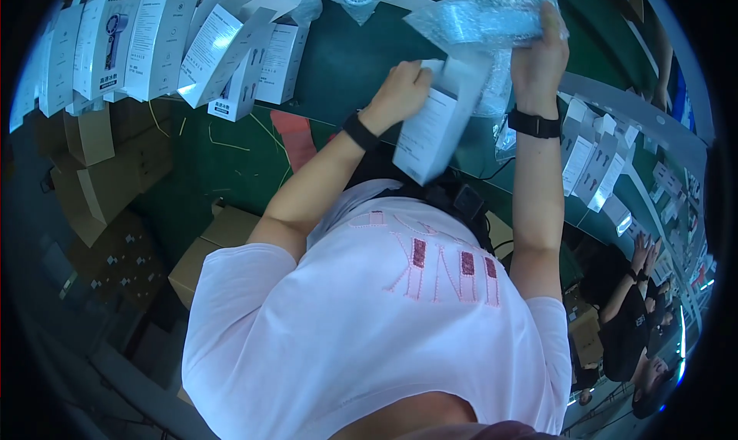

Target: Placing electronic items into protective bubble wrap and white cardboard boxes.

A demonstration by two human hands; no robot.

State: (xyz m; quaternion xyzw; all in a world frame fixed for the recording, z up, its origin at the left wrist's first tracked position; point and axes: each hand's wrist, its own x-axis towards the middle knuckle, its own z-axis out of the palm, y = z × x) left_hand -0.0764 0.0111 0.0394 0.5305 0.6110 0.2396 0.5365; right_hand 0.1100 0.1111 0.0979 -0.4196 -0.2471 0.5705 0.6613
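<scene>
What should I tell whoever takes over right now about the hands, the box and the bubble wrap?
Left hand: grips the top of the white box, held up over the green table.
Right hand: holds the bubble wrap bundle just above the box's open end.
Done: box is open at the top, wrapped item is at its mouth.
Left: bundle is not yet inside; box not closed.
Nearby: a row of open white boxes at the table's left, more boxes on the right, brown cartons below.
</scene>
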